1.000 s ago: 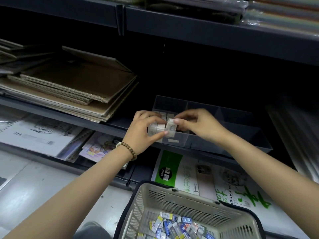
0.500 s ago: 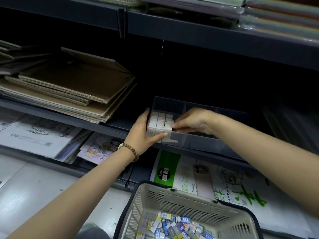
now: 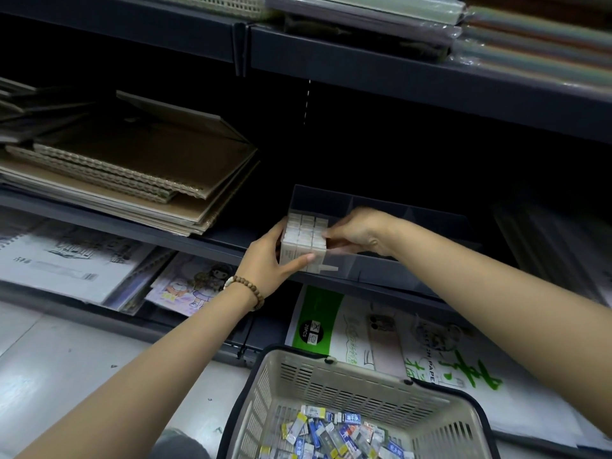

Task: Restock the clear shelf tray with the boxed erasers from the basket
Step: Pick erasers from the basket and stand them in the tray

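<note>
Erasers in basket (labels apparently illegible)

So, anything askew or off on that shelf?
Nothing spilled or damaged. The boxed erasers sit in neat rows in the clear tray, left hand and right hand holding them. Only the brown pads on the same shelf look untidy: fanned out, top one propped up.

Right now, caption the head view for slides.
The left hand and right hand hold a block of boxed erasers at the clear tray's left end above the basket.

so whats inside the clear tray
White boxed erasers, packed three across in its left compartment, held between the left hand and right hand. The right hand covers part of the next compartment.
</note>
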Demonstrator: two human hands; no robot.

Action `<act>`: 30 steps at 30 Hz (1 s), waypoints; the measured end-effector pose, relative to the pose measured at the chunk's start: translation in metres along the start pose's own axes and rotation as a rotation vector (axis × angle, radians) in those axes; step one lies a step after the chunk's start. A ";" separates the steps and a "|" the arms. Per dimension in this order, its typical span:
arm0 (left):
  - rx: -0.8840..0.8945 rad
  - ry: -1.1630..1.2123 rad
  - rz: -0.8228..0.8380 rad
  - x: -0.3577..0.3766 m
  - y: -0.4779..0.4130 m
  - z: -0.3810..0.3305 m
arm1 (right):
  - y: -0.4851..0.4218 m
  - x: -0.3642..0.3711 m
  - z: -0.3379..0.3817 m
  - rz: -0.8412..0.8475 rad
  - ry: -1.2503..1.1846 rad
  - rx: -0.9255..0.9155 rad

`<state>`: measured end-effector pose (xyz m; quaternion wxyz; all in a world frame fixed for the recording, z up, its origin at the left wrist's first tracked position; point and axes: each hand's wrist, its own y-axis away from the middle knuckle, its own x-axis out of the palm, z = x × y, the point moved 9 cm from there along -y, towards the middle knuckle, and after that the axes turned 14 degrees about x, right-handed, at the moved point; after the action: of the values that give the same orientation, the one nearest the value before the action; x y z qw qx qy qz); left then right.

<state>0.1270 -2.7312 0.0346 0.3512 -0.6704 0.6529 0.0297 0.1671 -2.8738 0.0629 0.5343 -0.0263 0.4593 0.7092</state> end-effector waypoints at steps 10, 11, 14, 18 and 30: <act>-0.043 0.114 0.026 0.001 -0.003 0.010 | -0.013 0.003 0.005 -0.099 0.072 0.029; -0.046 0.120 0.024 0.001 -0.004 0.011 | -0.013 0.003 0.004 -0.071 0.049 0.032; -0.061 0.147 0.020 0.001 -0.002 0.014 | -0.011 0.002 0.005 0.010 -0.049 0.040; -0.074 0.180 0.024 0.003 0.000 0.018 | -0.017 -0.003 0.007 -0.055 -0.069 0.013; -0.027 0.135 0.070 -0.001 0.002 0.015 | -0.022 -0.003 -0.003 -0.113 0.056 -0.027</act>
<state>0.1316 -2.7225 0.0230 0.2959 -0.6523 0.6978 0.0054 0.1838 -2.8776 0.0489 0.5601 -0.0793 0.4624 0.6827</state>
